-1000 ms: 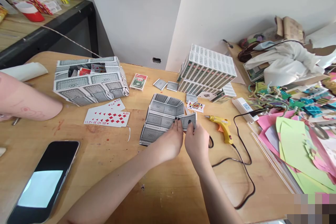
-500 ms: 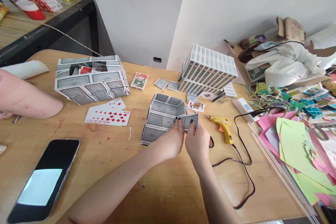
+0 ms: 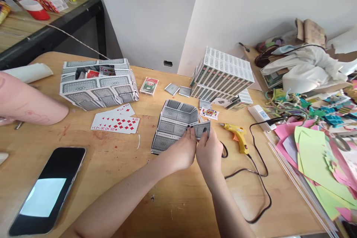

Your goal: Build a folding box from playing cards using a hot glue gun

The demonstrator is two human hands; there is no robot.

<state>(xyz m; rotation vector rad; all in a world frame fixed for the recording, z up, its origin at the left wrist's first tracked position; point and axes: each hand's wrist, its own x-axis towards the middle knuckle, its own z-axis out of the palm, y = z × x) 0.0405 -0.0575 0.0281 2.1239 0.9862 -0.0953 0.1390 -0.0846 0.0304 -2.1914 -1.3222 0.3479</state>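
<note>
Panel [image 3: 170,114] of joined cards, patterned backs up, sits mid-table [image 3: 167,204], just in front of you, left of the glue gun [image 3: 235,134]. Your left hand [image 3: 184,149] lies over its near right part, fingertips side by side, pressing where panel and card [image 3: 201,129] meet; its thumb is hidden, so can't tell whether it clamps the edge. Your right hand [image 3: 209,150] pinches the card by its outer end, thumb on the patterned back, fingers behind out of sight. Step reads as lining that card up along the panel's right edge. To do it well: pin the panel with the left fingertips, square the card's edge to the panel's before pressing, then bear evenly along the whole join, not just at one corner. Right grip light; a hard pinch could bow the card. Mind the gun: its nozzle points left, toward your hands, and the cord [image 3: 268,189] loops near the right wrist. Can't tell if it is hot; treat it so. Orientation: the card's long axis runs roughly left to right, inner end at the panel, outer end in your right hand. The panel's visible left edge runs away from you, far end leaning right; near right corner covered.
</note>
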